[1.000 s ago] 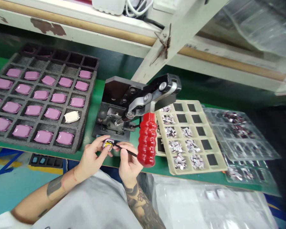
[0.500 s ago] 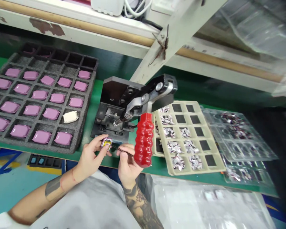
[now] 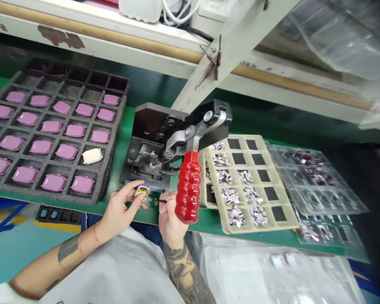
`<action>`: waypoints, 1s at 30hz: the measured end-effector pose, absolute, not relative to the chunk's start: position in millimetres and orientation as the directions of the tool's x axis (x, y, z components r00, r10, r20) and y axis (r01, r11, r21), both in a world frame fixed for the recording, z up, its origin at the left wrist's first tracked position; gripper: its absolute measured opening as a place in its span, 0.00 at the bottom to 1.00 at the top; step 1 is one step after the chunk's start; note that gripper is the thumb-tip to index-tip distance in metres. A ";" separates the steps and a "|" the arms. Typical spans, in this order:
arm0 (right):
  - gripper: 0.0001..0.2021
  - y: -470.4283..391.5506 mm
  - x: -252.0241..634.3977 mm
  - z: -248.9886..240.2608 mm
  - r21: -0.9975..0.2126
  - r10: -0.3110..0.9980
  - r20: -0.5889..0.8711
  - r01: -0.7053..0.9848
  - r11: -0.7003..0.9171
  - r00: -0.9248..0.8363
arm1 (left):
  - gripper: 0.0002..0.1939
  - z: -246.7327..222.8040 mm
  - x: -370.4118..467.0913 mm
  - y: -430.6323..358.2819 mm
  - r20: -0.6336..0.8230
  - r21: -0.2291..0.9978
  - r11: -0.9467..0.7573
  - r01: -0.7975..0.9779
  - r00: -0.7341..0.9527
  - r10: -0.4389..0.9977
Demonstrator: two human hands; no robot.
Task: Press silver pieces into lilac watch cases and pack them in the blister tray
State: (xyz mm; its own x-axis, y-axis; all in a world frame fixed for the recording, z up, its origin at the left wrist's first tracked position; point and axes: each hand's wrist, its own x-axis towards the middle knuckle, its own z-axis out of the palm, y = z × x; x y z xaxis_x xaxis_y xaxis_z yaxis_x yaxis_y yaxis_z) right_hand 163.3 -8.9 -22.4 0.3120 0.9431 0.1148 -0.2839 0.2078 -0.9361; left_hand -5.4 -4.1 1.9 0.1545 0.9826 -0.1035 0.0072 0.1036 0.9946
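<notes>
My left hand (image 3: 126,205) is closed on a small watch case (image 3: 142,193), pinching it between thumb and fingers. The case has a pale purple rim, and yellow and dark parts show inside it. Just right of it, my right hand (image 3: 172,219) grips dark, thin tweezers (image 3: 162,201), whose tips point left toward the case and are blurred. The red handle (image 3: 188,188) of a toggle clamp hangs in front of my right hand and hides part of it. Behind both hands stands the black clamp fixture (image 3: 150,158).
On the left, a dark foam tray (image 3: 101,179) holds several purple watch cases and one cream case (image 3: 92,156). To the right, a beige compartment tray (image 3: 226,230) contains small silvery-white pieces. Clear plastic trays (image 3: 351,207) lie beyond it. A slanted white post (image 3: 205,76) rises behind the fixture.
My right hand has turned and drawn slightly right, and the tweezers' tips have pulled back from the watch case. My left hand holds the case in nearly the same place.
</notes>
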 end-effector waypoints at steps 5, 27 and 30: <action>0.09 -10.7 164.8 -22.0 -0.926 0.954 0.080 -0.333 0.179 0.290 | 0.22 4.0 -6.8 -3.1 -0.112 0.992 0.100 0.073 0.182 0.977; 0.08 -21.1 157.7 -26.5 -0.966 0.920 0.244 -0.004 0.258 0.307 | 0.21 4.7 -4.1 -2.2 -0.137 0.991 0.136 0.015 0.154 0.979; 0.08 -20.5 153.8 -24.1 -0.958 0.894 0.284 0.060 0.281 0.347 | 0.21 4.8 -3.6 -2.5 -0.140 0.990 0.138 0.025 0.143 0.980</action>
State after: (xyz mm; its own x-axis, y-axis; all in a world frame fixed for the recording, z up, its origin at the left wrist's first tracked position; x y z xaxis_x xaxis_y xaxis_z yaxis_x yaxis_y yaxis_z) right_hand 153.8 -20.5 -24.1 0.3466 0.8941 0.2836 0.0599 0.2807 -0.9579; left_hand -3.6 -2.5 4.8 0.1434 0.9797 -0.1404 0.0254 0.1382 0.9901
